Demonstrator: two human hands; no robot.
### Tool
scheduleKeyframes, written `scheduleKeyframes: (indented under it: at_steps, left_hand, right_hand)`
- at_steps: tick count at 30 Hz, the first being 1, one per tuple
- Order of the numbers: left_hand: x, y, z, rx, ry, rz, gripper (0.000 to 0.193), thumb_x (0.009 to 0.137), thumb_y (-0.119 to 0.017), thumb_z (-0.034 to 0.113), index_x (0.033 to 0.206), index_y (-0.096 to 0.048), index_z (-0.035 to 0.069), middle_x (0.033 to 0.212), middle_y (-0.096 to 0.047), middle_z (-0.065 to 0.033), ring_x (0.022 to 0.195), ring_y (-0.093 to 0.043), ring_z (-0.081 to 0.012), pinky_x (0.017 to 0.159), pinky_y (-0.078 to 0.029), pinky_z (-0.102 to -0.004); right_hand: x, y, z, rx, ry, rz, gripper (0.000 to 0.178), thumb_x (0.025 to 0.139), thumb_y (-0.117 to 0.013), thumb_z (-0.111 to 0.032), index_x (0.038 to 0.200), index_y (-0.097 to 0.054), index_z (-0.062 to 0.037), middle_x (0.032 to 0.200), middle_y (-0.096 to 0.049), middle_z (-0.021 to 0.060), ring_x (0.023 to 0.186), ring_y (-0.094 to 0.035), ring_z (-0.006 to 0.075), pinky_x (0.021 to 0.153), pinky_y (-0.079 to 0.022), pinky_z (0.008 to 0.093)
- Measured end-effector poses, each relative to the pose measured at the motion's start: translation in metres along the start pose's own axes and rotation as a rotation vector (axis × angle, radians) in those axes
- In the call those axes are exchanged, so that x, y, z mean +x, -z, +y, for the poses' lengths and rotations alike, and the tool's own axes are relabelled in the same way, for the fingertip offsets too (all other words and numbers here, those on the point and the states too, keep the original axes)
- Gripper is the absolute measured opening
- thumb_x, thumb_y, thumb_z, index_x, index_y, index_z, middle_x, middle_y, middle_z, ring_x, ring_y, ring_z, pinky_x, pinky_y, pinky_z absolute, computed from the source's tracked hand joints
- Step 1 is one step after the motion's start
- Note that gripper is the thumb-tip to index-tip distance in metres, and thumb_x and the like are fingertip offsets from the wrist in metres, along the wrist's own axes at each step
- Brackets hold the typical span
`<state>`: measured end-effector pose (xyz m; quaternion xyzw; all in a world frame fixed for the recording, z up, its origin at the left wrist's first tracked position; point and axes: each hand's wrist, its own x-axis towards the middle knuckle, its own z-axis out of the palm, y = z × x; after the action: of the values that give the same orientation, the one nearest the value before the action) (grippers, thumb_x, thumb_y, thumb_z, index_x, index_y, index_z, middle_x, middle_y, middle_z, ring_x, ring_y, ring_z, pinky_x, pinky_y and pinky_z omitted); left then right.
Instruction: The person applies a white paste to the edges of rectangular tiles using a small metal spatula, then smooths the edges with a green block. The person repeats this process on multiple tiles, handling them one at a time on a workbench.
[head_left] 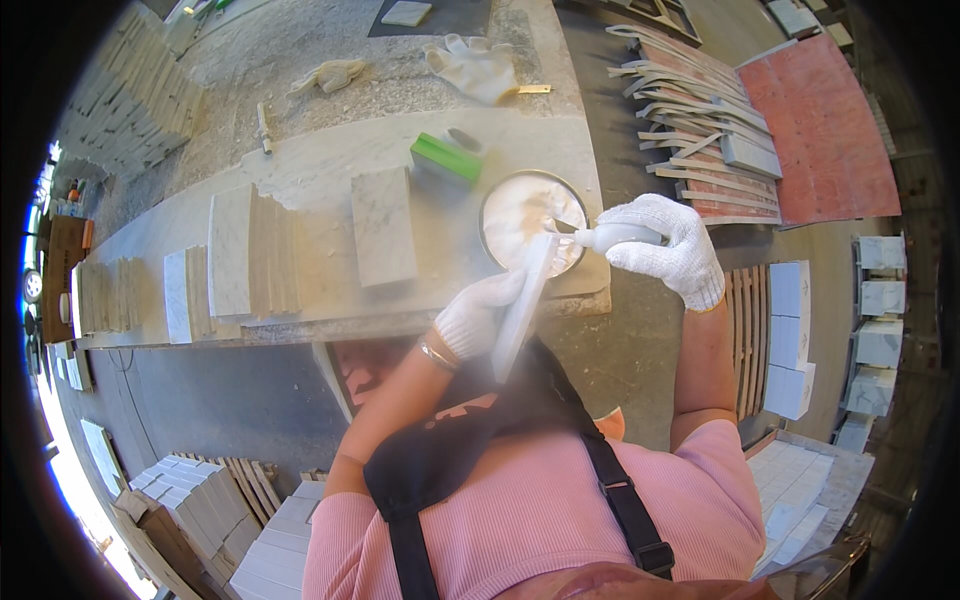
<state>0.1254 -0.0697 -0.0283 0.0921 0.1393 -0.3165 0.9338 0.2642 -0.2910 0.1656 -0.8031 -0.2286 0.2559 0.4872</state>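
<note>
My left hand (472, 320), in a white knit glove, grips a pale marble tile (520, 320) tilted up, its narrow edge turned toward me. In my gloved right hand (680, 245) is a white squeeze bottle (620, 236) lying sideways. Its narrow nozzle points left at the tile's upper end; whether they touch, I cannot tell. Just behind the tile stands a round tin (483, 215) of white powder (518, 200). Left of the tin, a green block (446, 158) and a flat marble tile (384, 230) rest on the worktop.
Several upright tiles (235, 255) line the worktop (325, 250) at left. A loose glove (470, 68) and a crumpled glove (332, 76) lie farther back. Thin strips (690, 100) lie on a red board at the far right. Stacked tiles (790, 335) stand at right.
</note>
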Motion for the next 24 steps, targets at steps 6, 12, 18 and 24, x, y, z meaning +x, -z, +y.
scheduleKeyframes:
  at_steps: [6,12,18,24]
  left_hand:
    - [0.003,0.001,0.000,-0.038,0.015,0.034,0.040,0.098,-0.074,0.032,0.129,-0.065,0.010,0.090,-0.062,-0.0030,0.075,-0.058,-0.0181,0.061,-0.050,-0.0358]
    - [-0.001,-0.001,-0.001,0.015,-0.024,0.040,0.040,0.098,-0.073,0.032,0.130,-0.065,0.009,0.090,-0.063,-0.0046,0.074,-0.058,-0.0193,0.061,-0.050,-0.0372]
    - [-0.003,-0.004,0.003,-0.006,-0.010,0.061,0.041,0.099,-0.072,0.033,0.130,-0.063,0.007,0.091,-0.064,-0.0067,0.076,-0.060,-0.0217,0.061,-0.052,-0.0393]
    - [-0.016,-0.030,0.014,0.354,-0.254,0.203,0.039,0.101,-0.071,0.030,0.128,-0.065,0.003,0.106,-0.071,-0.0057,0.088,-0.066,-0.0165,0.079,-0.056,-0.0346]
  right_hand:
    - [0.001,0.000,0.001,-0.043,0.023,-0.006,0.042,0.075,-0.086,-0.011,0.113,-0.075,0.0030,0.106,-0.077,0.0096,0.101,-0.073,0.0181,0.094,-0.056,0.0327]
    - [0.000,0.000,-0.002,0.043,-0.022,0.004,0.044,0.076,-0.085,-0.011,0.116,-0.075,0.0031,0.108,-0.077,0.0096,0.102,-0.072,0.0175,0.095,-0.055,0.0326]
    - [0.006,0.005,0.012,0.236,-0.038,0.079,0.045,0.084,-0.084,-0.011,0.124,-0.070,0.0033,0.110,-0.077,0.0092,0.103,-0.071,0.0165,0.096,-0.055,0.0304]
    - [0.053,0.011,0.066,0.268,0.095,0.215,0.041,0.093,-0.082,-0.017,0.127,-0.068,0.0004,0.119,-0.073,0.0050,0.109,-0.066,0.0128,0.096,-0.054,0.0298]
